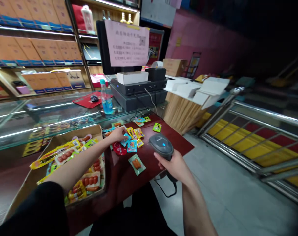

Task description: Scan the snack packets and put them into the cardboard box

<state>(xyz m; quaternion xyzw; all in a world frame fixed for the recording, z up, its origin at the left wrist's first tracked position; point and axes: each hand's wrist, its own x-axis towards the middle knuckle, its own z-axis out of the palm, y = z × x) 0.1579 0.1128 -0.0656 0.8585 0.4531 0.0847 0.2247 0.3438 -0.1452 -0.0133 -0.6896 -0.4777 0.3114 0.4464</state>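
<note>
My right hand [177, 165] is wrapped round the handle of a grey barcode scanner [161, 144], which has a lit blue light on top. At the pile of small snack packets, my left hand [118, 134] curls its fingers down on a blue snack packet [125, 140]; the fingertips are partly hidden. Close by lie another blue packet [132, 146], yellow packets [139, 132] and a red round packet [119, 148]. A clear packet of small sausages [137, 164] lies apart, nearer me. Farther back is a green-yellow packet [157, 127].
A cardboard box [102, 164] of packaged sausages and snacks stands on the left of the dark red tabletop [119, 183]. Behind are a glass counter [53, 114], a bottle with blue liquid [107, 103] and a cash drawer [139, 98]. A metal railing [237, 144] runs along the right.
</note>
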